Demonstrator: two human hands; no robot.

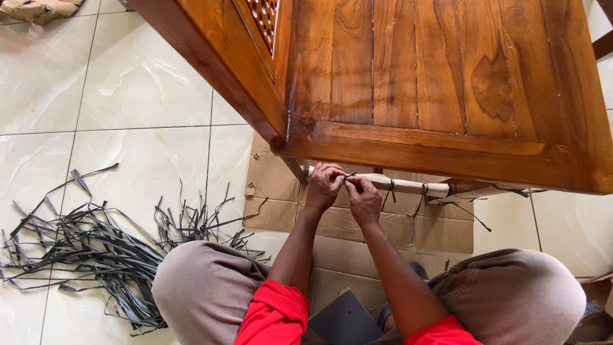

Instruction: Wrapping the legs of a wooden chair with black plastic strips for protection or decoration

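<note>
A thin dark strip [350, 174] is pinched between the fingertips of both hands, right at the pale wrapped rail [408, 186] under the wooden furniture piece [440, 76]. The left hand [324, 186] clenches on the strip's near end against the rail; the right hand [364, 198], touching it, grips the other end. Further along the rail, beyond the right hand, dark strips [423, 195] are already looped around it with loose tails hanging. Beneath both hands lies flattened cardboard [357, 223]. Well off to the left hand's side, a heap of strips [96, 243] sprawls across the tiled floor [128, 96].
</note>
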